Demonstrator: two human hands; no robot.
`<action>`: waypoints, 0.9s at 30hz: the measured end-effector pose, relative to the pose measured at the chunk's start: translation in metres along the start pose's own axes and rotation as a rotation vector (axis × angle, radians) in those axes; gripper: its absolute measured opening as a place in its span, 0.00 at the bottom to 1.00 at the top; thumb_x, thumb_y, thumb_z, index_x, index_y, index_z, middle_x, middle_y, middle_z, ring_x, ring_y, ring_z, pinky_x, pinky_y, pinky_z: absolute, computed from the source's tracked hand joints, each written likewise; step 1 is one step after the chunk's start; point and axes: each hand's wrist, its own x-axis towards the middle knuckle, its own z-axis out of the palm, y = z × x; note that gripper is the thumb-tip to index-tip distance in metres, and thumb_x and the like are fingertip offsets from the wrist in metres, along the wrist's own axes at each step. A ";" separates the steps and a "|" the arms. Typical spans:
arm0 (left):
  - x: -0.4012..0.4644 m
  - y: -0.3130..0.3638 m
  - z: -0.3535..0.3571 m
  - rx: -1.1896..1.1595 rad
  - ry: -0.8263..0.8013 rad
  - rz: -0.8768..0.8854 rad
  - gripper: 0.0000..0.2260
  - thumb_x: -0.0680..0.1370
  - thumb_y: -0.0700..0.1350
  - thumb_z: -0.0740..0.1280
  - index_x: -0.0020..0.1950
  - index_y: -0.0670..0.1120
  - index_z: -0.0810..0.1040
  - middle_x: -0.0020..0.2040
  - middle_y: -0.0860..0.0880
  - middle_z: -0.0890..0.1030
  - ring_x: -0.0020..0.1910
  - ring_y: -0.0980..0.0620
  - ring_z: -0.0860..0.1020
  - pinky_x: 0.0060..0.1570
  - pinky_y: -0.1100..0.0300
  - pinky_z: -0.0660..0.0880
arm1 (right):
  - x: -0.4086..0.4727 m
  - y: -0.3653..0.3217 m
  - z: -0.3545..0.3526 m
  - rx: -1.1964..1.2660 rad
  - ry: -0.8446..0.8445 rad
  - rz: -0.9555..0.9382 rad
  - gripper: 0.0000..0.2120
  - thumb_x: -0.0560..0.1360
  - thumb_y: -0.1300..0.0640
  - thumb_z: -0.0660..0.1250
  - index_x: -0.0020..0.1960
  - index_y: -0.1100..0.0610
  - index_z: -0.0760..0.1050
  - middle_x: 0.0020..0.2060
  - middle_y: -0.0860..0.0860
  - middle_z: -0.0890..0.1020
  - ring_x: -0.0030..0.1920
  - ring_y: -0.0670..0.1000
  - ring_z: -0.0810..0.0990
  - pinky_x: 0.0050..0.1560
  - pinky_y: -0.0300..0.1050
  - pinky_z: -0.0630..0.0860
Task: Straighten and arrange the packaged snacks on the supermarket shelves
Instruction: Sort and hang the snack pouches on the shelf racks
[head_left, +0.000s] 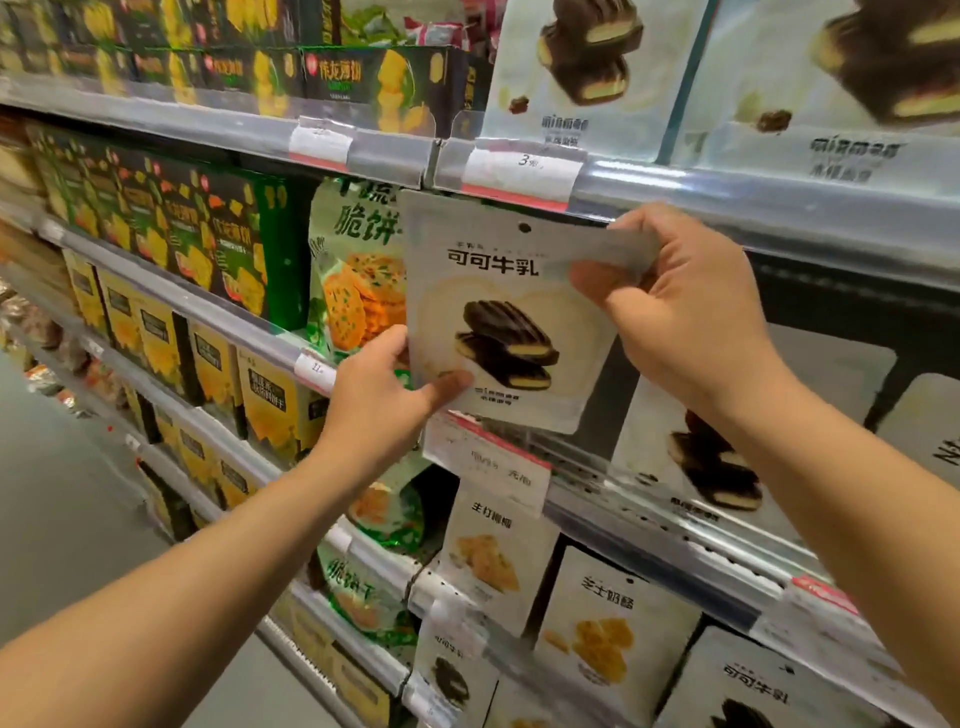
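Right hand (685, 306) fingers pinch the glossy white snack pouch (506, 312) at its two o'clock corner; left hand (387, 395) thumb and fingers grip its seven o'clock edge. The flat pouch hangs upright before the grey shelf rail (727, 202).

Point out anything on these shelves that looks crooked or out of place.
The white cocoa-milk pouch is off the shelf, tilted, pinched by the left hand and right hand. Behind it gapes a dark gap in the row.
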 end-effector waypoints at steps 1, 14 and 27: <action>0.010 -0.005 0.004 0.011 0.000 0.013 0.17 0.67 0.64 0.74 0.49 0.57 0.79 0.43 0.61 0.81 0.44 0.62 0.77 0.40 0.65 0.74 | 0.003 0.006 0.002 -0.030 0.001 -0.019 0.08 0.74 0.65 0.69 0.47 0.54 0.74 0.40 0.38 0.76 0.41 0.34 0.75 0.38 0.27 0.72; 0.066 -0.066 0.056 -0.026 -0.267 0.010 0.14 0.67 0.58 0.76 0.50 0.60 0.78 0.42 0.67 0.80 0.45 0.71 0.77 0.40 0.70 0.73 | 0.023 0.033 0.021 -0.764 -0.180 0.081 0.10 0.77 0.51 0.66 0.55 0.54 0.75 0.45 0.52 0.81 0.43 0.51 0.78 0.42 0.48 0.78; 0.084 -0.083 0.055 -0.007 -0.602 0.053 0.09 0.74 0.50 0.72 0.54 0.53 0.82 0.46 0.54 0.84 0.43 0.55 0.79 0.37 0.59 0.72 | 0.050 0.021 0.045 -1.120 -0.394 0.617 0.18 0.78 0.47 0.64 0.65 0.52 0.70 0.55 0.55 0.76 0.55 0.58 0.76 0.56 0.54 0.76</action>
